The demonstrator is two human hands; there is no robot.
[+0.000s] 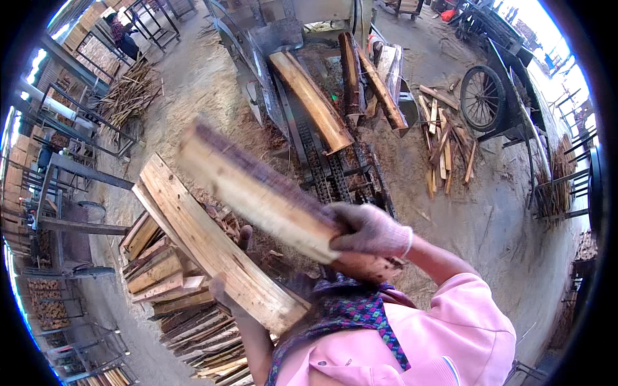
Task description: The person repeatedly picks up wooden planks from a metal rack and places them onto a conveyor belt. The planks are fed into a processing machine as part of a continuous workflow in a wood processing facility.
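My right hand (pixel 368 233), in a pale knit glove, is closed round the near end of a bark-edged wood slab (pixel 257 193). The slab slants up and to the left, its far end smeared by motion. My left hand (pixel 224 291) grips a long pale split plank (pixel 212 238) from beneath. A fingertip shows beyond its upper edge; the rest of the hand is partly hidden. Below the plank lies a pile of split wood (pixel 154 273). Ahead of me, a bark-sided slab (pixel 312 100) rests on the chain conveyor (pixel 331 174) of a machine.
More bark-covered pieces (pixel 351 74) lie beside the conveyor. Scrap strips (pixel 444 145) are heaped on the floor to the right, near a spoked-wheel cart (pixel 483 98). Metal frames (pixel 84 174) stand on the left. Another person (pixel 122 35) is at the far left, near a stick pile (pixel 129 90).
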